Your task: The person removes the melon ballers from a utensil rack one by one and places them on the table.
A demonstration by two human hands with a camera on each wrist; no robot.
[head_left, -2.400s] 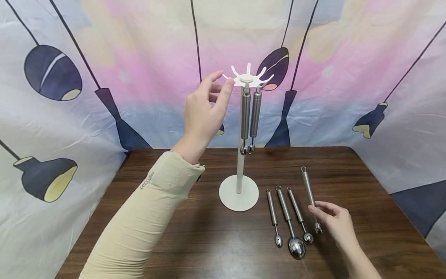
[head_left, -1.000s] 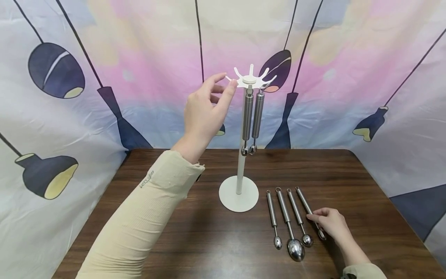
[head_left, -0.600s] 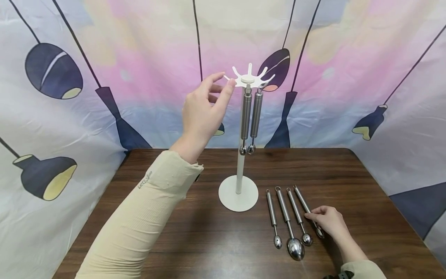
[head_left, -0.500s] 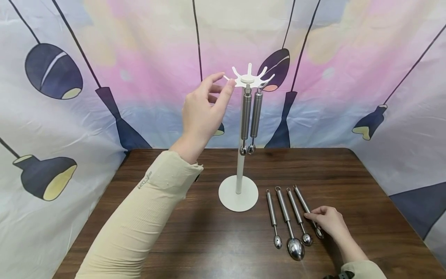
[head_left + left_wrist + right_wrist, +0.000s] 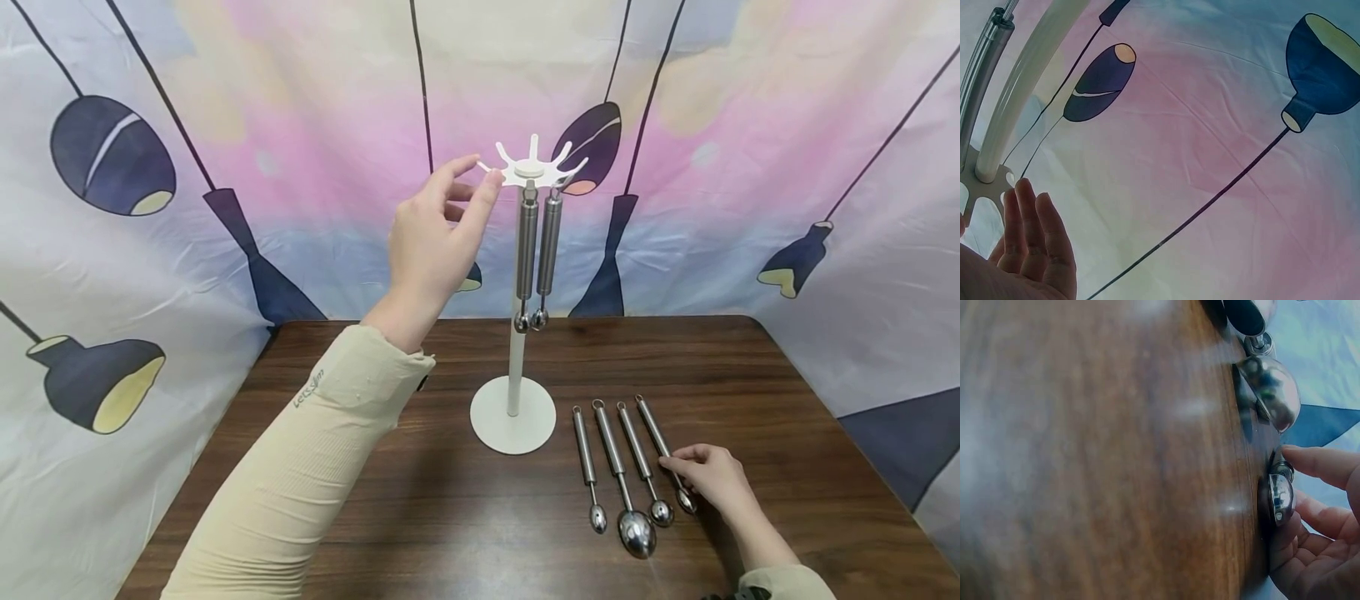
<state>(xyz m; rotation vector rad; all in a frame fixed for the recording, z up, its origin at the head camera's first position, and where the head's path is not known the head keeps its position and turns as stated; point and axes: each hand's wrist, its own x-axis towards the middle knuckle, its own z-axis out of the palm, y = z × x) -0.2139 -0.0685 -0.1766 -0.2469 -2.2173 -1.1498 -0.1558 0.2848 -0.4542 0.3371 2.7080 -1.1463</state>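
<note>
My left hand (image 5: 435, 242) pinches one prong of a white hanging rack (image 5: 517, 358) between thumb and index finger. Two steel melon ballers (image 5: 527, 246) hang from its front and right prongs, bowls down. In the left wrist view the other fingers (image 5: 1057, 244) extend close to the prongs. Low at the right, my right hand (image 5: 712, 479) grips a small melon baller (image 5: 654, 427) by the lower part of its handle. Its round bowl (image 5: 1282, 500) shows close over the wood in the right wrist view. Left of it lie three more steel scoops (image 5: 609, 437), one with a much larger bowl.
The rack's round white base (image 5: 513, 437) stands on the dark wooden table (image 5: 360, 517). A cloth backdrop (image 5: 337, 100) printed with hanging lamps surrounds the back and sides. Several prongs of the rack carry nothing.
The right hand has brought its melon baller down and leftward, so it now lies slanted beside the other three. The left hand stays at the rack. In the last half second hardly anything moves.
</note>
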